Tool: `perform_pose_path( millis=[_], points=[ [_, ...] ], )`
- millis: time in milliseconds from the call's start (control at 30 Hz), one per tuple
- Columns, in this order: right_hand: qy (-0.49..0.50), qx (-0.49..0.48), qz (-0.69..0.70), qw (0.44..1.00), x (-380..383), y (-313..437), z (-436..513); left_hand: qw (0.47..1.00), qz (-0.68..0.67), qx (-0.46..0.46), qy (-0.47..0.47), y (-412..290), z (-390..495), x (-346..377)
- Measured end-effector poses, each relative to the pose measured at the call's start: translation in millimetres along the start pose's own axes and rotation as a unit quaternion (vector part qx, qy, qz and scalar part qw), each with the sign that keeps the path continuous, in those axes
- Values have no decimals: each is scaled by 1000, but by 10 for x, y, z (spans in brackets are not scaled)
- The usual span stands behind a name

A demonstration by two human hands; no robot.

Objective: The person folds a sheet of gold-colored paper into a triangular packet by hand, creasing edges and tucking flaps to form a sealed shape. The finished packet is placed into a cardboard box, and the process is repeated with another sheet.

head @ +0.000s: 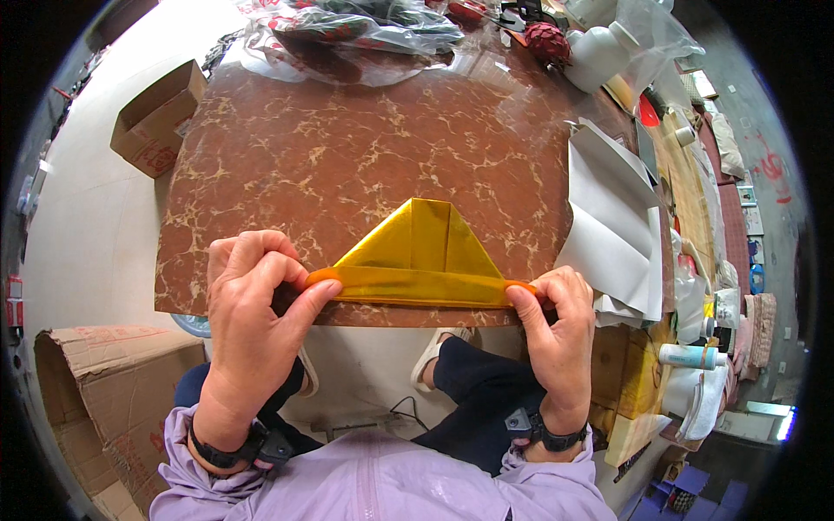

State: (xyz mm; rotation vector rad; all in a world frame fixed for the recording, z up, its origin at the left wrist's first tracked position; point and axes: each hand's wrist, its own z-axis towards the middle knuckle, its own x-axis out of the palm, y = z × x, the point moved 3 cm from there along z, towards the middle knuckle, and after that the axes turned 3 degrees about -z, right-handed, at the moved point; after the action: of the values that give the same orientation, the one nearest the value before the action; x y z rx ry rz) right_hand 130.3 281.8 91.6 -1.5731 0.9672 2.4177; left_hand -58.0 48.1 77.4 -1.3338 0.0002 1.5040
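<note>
A folded sheet of shiny gold foil paper (427, 251) lies at the near edge of the brown marble-patterned table (365, 150). Its upper part narrows to a short flat top, and a folded band runs along its lower edge, with orange at both ends. My left hand (260, 306) pinches the band's left end between thumb and fingers. At the right end, my right hand (557, 322) pinches it in the same way. Both hands wear black wrist straps.
White paper sheets (612, 221) lie at the table's right side. Clear plastic bags (365, 32), a white plastic bottle (596, 58) and a dark red object (547, 43) stand along the far edge. Cardboard boxes are at the far left (159, 124) and near left (130, 391).
</note>
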Motion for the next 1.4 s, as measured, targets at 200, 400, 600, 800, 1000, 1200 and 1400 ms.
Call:
perform_pose_path(
  millis=[200, 400, 600, 800, 1000, 1200, 1400],
  points=[
    [-6, 1, -5, 1000, -20, -48, -24, 1000, 0, -1, 6, 11, -12, -7],
    [-11, -9, 3, 1000, -9, -67, -46, 1000, 0, -1, 8, 17, -5, 1],
    [-17, -15, -3, 1000, 6, -89, -61, 1000, -6, -8, 26, 24, 1, -22],
    [-19, -19, 5, 1000, 9, -91, -75, 999, -16, -20, 32, 61, 1, -32],
    [-43, -35, 11, 998, 31, -79, -94, 990, 47, 115, -61, -18, -70, -10],
    [-59, -44, 14, 997, 42, -88, -115, 953, 76, 279, 86, -195, -203, 209],
    [-74, -36, 23, 996, 70, -103, -129, 966, 107, 213, 103, -315, -344, 307]
  ],
)
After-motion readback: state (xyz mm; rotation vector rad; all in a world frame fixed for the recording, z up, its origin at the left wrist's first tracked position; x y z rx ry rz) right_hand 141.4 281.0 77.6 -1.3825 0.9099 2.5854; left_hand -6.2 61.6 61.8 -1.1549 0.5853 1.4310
